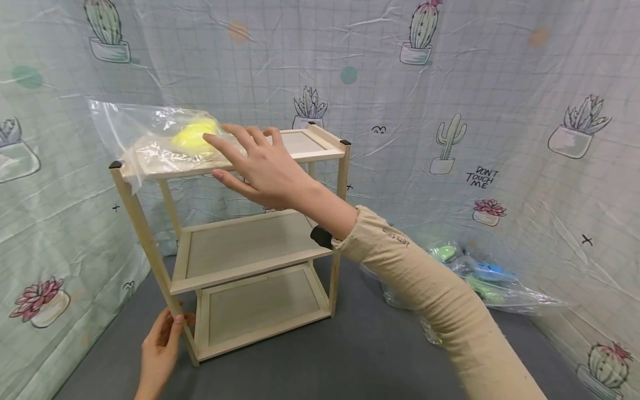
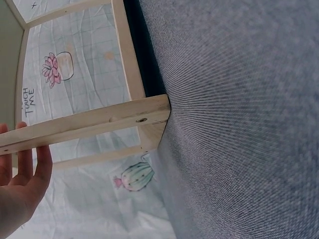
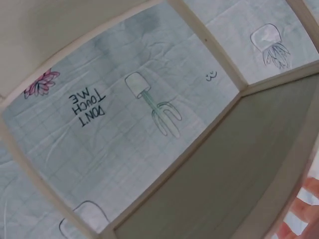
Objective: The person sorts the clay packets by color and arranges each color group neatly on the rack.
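From the head view, I see a three-tier wooden rack (image 1: 245, 244) standing on a grey surface (image 1: 280, 372), its left end nearer the person than its right. On the left part of its top shelf (image 1: 306, 143) lies a clear plastic bag (image 1: 155, 153) with something bright yellow (image 1: 196, 132) inside, the bag's loose corner hanging over the front edge. The right hand (image 1: 267, 166) is held over the front of that shelf just beside the yellow thing, fingers spread and thumb apart; whether a fingertip touches the plastic I can't tell. A beige sleeve (image 1: 425, 283) covers that arm, with a black band (image 1: 321, 237) at the wrist. Low down, the left hand (image 1: 161, 341) holds the front left post (image 1: 142, 233), thumb on one side and fingers bent round the other. Off to the right lie more clear bags (image 1: 520, 297) with green and blue things in them, and a curtain (image 1: 380, 100) printed with potted plants hangs behind. The left wrist view shows bent fingers reaching behind the post, tips showing past its far edge, and the post's foot on the grey surface. The right wrist view looks through the rack's frame to upside-down lettering (image 3: 89, 107) on the curtain; just part of the right hand's fingers shows at the right edge.
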A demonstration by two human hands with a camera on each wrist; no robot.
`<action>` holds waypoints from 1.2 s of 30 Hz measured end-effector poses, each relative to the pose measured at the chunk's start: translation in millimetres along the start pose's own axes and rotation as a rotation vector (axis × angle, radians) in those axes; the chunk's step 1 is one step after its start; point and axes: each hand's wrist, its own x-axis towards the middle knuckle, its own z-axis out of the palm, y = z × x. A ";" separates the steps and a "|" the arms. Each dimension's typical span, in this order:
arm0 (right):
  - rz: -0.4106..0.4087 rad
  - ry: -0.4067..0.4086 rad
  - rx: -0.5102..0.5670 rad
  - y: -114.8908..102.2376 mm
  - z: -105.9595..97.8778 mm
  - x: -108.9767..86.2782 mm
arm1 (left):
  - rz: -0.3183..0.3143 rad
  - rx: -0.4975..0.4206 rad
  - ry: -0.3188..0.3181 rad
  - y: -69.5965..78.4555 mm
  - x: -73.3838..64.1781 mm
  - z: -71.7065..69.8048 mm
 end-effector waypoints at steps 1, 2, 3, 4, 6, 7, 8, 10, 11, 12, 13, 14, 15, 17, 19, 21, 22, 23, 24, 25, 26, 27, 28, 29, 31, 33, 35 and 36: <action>-0.005 0.018 0.001 2.3 -0.3 -3.4 | 0.000 0.004 0.000 0.6 0.0 0.2; -0.010 0.039 -0.001 4.6 -0.5 -7.3 | 0.000 0.005 -0.001 0.8 0.0 0.3; -0.014 0.061 -0.008 7.1 -0.7 -11.4 | -0.001 0.009 0.000 1.2 0.0 0.4; -0.017 0.079 -0.014 9.7 -1.1 -15.8 | -0.002 0.010 0.001 1.8 -0.1 0.4; -0.020 0.110 -0.031 15.0 -1.8 -25.6 | -0.002 0.012 -0.001 2.4 -0.1 -0.1; -0.021 0.122 -0.036 17.6 -2.0 -31.0 | -0.001 0.011 -0.002 2.5 -0.2 -0.2; -0.020 0.129 -0.040 20.4 -1.8 -36.7 | -0.001 0.010 -0.001 2.5 -0.2 -0.2; -0.023 0.140 -0.044 25.9 -0.6 -49.4 | -0.001 0.009 -0.003 2.0 -0.1 -0.2; -0.028 0.149 -0.042 28.5 1.0 -56.3 | -0.001 0.005 -0.005 1.7 -0.1 -0.3; -0.036 0.161 -0.041 31.1 3.2 -63.5 | 0.000 0.005 -0.006 1.4 0.0 -0.2; -0.046 0.178 -0.039 33.7 5.7 -70.7 | -0.001 0.009 -0.006 1.2 0.0 -0.1; -0.057 0.198 -0.036 36.3 8.6 -77.8 | -0.002 0.013 -0.007 0.8 0.1 0.0; -0.069 0.220 -0.033 38.6 11.5 -84.8 | -0.002 0.020 -0.008 0.3 0.2 0.0; -0.087 0.264 -0.023 42.6 17.2 -98.1 | -0.002 0.030 -0.007 0.1 0.2 0.0; -0.096 0.296 -0.005 46.2 22.1 -110.6 | -0.001 0.048 -0.006 -0.2 0.3 0.2; -0.097 0.306 0.013 49.8 26.2 -122.7 | -0.002 0.052 -0.005 -0.4 0.5 0.2; -0.095 0.307 0.016 51.6 28.0 -128.5 | -0.003 0.050 -0.004 -0.4 0.6 -0.2; -0.094 0.306 0.018 53.6 29.9 -134.1 | -0.005 0.053 -0.004 -0.7 0.8 -0.6; -0.092 0.304 0.019 55.7 31.6 -139.9 | -0.005 0.050 -0.004 -1.1 0.9 -1.0; -0.090 0.302 0.019 57.8 33.3 -145.5 | -0.006 0.047 -0.004 -1.5 0.9 -1.3; -0.087 0.302 0.019 60.0 35.0 -151.2 | -0.007 0.042 -0.005 -1.8 1.0 -1.6; -0.084 0.302 0.018 62.2 36.6 -156.7 | -0.007 0.037 -0.006 -2.2 1.0 -1.8; -0.080 0.303 0.020 64.4 38.3 -162.5 | -0.007 0.032 -0.006 -2.6 1.1 -2.0; -0.079 0.305 0.025 66.6 40.3 -168.2 | -0.007 0.030 -0.007 -2.8 1.1 -2.2; -0.074 0.304 0.030 71.0 44.4 -180.2 | -0.008 0.024 -0.008 -3.3 1.2 -2.5; -0.070 0.301 0.033 75.4 48.6 -192.2 | -0.014 0.035 -0.010 -3.4 1.1 -2.5; -0.061 0.289 0.032 80.0 53.3 -204.1 | -0.024 0.053 -0.011 -3.3 1.2 -2.0; -0.056 0.282 0.033 82.4 55.4 -209.7 | -0.028 0.063 -0.012 -3.2 1.3 -1.7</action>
